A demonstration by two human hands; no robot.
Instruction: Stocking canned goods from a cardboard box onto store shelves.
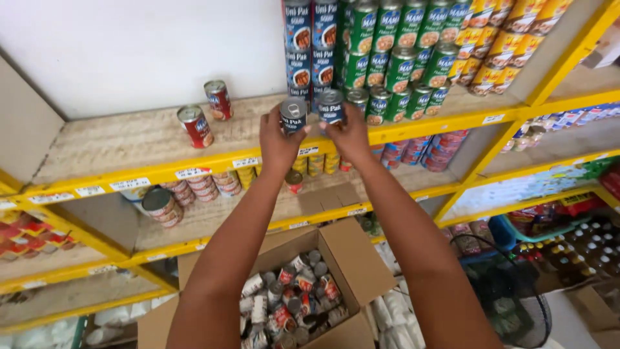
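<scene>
Hands are raised to the front edge of the top shelf (129,139), each one gripping a small can. The left hand (279,143) is closed around a can with a dark label (292,115), fingers wrapped on its lower part, so the silver lid with pull ring shows on top. The right hand (351,134) is closed around a can with a blue label (330,106), just beside the first one; the two cans are very near, and I cannot tell if they touch. Both cans are upright and are held above the yellow front rail (194,167) of the shelf, right in front of a tall stack of blue cans (311,39) that stands against the white wall.

To the right of this stack are rows of green cans (400,52), and further right yellow cans (504,39). On the left part of the same shelf stand two red cans (206,113), well apart from the hands. On the shelf below are more cans, some lying on the side (161,205). Under the arms, an open cardboard box (349,258) holds many small cans lying in disorder (290,297). At the bottom right, bottles with dark liquid (575,255) stand on a lower shelf.
</scene>
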